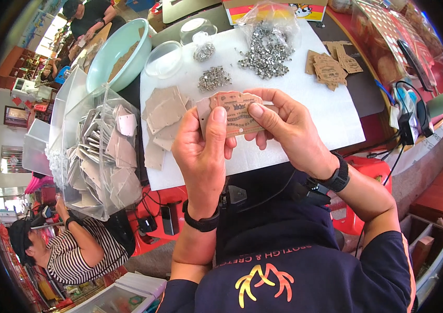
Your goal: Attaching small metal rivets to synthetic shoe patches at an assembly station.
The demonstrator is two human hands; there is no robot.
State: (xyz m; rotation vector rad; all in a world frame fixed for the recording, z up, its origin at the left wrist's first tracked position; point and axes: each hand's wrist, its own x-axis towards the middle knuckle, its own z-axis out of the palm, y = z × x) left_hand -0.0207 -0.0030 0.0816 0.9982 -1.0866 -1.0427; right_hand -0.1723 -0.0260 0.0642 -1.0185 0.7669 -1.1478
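While cards [88,169] lie heaped left, work looks unfinished.
Your left fingers [215,125] and right fingers [272,119] pinch a printed card [238,110]; far, metal pieces [265,58] lie loose.

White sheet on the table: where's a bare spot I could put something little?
Best room on the white sheet: its right side, between the right hand and the brown cards. A smaller gap lies beyond the small metal pile, left of the plastic bag. The left is crowded with grey cards.
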